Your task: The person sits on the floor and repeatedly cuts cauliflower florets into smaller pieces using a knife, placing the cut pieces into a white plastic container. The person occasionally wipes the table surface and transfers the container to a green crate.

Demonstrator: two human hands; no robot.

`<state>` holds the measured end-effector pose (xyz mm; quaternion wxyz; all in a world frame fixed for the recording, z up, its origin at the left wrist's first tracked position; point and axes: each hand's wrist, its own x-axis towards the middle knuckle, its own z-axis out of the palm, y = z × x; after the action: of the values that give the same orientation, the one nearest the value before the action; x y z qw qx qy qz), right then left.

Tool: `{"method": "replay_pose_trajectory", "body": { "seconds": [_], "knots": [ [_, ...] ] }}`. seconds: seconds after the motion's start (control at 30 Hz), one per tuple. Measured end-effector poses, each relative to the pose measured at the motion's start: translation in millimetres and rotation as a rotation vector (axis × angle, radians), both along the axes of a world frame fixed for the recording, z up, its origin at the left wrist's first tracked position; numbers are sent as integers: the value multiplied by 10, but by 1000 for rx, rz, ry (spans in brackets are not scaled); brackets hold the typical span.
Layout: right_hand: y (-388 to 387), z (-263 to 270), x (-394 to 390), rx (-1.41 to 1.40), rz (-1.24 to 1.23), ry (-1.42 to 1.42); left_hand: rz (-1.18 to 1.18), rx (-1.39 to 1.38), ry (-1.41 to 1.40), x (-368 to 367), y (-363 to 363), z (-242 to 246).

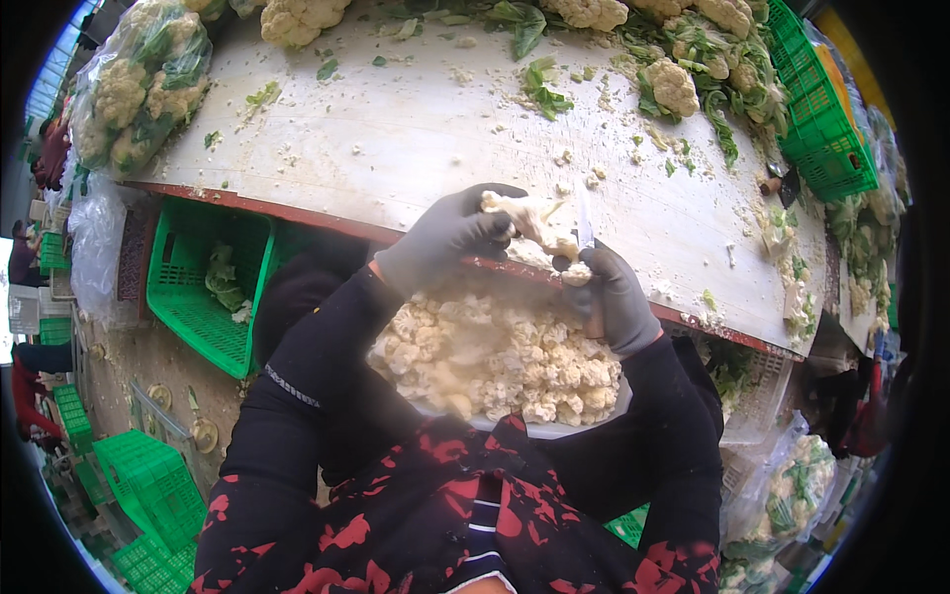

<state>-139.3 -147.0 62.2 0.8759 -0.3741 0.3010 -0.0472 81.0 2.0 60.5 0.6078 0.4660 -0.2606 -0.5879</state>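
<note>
Gloved in grey and black, my left hand grips a partly cut piece of cauliflower above the table's front edge. My right hand, in a matching glove, is closed around a knife whose blade points up and away from me, close beside the cauliflower. A small floret shows at the right thumb; whether it is still attached, I cannot tell. Below both hands, at my lap, a pale tub is heaped with cut cauliflower florets. A blur hides part of the heap.
Trimmings and leaves litter the white tabletop. A clear bag of cauliflowers stands at far left, whole heads and a green crate at far right. Another green crate with leaf scraps sits left of my knees. People work at far left.
</note>
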Motion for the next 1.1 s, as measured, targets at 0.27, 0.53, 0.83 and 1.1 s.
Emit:
{"method": "replay_pose_trajectory", "body": {
  "seconds": [0.27, 0.53, 0.83, 1.1],
  "knots": [
    [0, 45, 20, -154, -28, -2, 172, 12, 18, -105, -3, -108],
    [2, 102, 122, -533, -163, 162, 412, 135, -348, 90, -10, -154],
    [285, -79, 327, -658, -330, 101, 114, 56, -839, -335, 21, -82],
    [212, 197, 418, -803, -293, 66, -5, 185, -480, -328, -68, -69]
  ]
}}
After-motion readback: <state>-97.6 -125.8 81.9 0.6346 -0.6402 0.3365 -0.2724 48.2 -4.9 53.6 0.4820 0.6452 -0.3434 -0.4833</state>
